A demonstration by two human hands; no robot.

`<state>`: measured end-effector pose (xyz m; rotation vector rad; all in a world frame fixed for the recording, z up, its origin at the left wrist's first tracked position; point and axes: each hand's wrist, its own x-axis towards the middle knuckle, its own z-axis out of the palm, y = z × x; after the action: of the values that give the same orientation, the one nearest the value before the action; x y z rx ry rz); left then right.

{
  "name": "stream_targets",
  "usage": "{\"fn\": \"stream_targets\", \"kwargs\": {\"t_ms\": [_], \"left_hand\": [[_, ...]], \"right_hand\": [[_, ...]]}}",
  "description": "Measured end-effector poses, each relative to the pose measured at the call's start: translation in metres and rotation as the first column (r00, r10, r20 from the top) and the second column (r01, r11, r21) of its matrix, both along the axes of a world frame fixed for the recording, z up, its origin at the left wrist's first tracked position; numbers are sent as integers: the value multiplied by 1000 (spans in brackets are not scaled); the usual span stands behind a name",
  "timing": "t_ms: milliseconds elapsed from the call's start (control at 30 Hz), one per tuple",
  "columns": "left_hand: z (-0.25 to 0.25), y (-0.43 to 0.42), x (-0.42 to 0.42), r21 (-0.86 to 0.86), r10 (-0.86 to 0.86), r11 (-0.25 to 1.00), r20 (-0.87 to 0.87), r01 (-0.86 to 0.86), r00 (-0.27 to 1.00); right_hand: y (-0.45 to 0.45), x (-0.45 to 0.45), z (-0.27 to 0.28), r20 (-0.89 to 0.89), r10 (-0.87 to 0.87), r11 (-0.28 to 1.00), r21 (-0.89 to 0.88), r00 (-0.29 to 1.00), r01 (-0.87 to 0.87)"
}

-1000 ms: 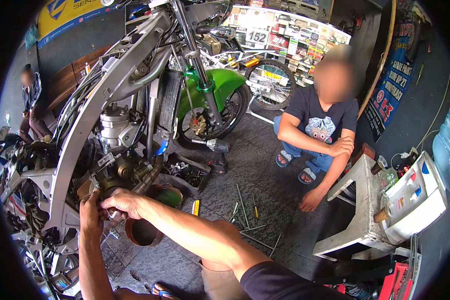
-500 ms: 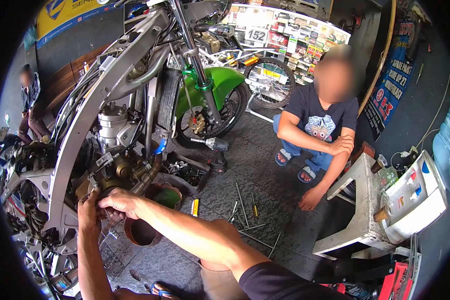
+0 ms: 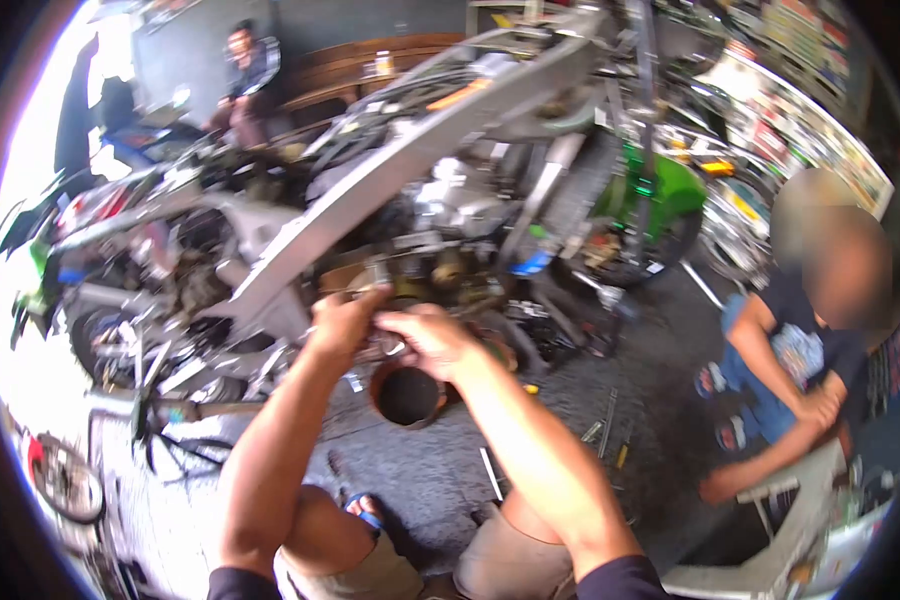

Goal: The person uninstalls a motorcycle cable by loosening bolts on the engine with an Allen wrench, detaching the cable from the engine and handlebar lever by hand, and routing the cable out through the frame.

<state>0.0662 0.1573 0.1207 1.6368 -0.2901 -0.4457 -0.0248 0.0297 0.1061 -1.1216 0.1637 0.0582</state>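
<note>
My left hand (image 3: 342, 322) is closed, fingers raised beside the lower engine of a partly stripped motorcycle, around a small part that blur hides. Close by on its right, my right hand (image 3: 430, 338) is also closed; a bit of shiny metal shows near its fingertips, too smeared to name. The silver frame beam (image 3: 410, 155) slants above both hands, with the engine (image 3: 460, 200) behind it. Below my hands a round, dark-bottomed pot (image 3: 410, 424) stands on the floor.
A person (image 3: 795, 350) crouches at the right beside a pale stool (image 3: 810, 500). Another person (image 3: 250, 85) sits at the back left. Rod-like tools and a yellow-handled screwdriver (image 3: 622, 455) lie on the floor. The green front fender (image 3: 675, 200) is at the upper right.
My view has swung left, so the motorcycle, pot and crouching person appear farther right. Both hands remain close together at the lower engine, still closed.
</note>
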Motion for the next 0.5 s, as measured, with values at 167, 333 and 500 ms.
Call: {"fn": "stream_targets", "kwargs": {"t_ms": [167, 333, 500], "left_hand": [[12, 3, -5, 50, 55, 997, 26, -57, 998], [17, 6, -8, 6, -7, 1000, -57, 8, 998], [17, 5, -7, -15, 4, 1000, -35, -5, 999]], "right_hand": [[-1, 1, 1, 5, 92, 996, 7, 996, -92], [2, 0, 0, -22, -16, 992, 125, 1000, 18], [-1, -1, 2, -33, 27, 999, -18, 999, -28]]}}
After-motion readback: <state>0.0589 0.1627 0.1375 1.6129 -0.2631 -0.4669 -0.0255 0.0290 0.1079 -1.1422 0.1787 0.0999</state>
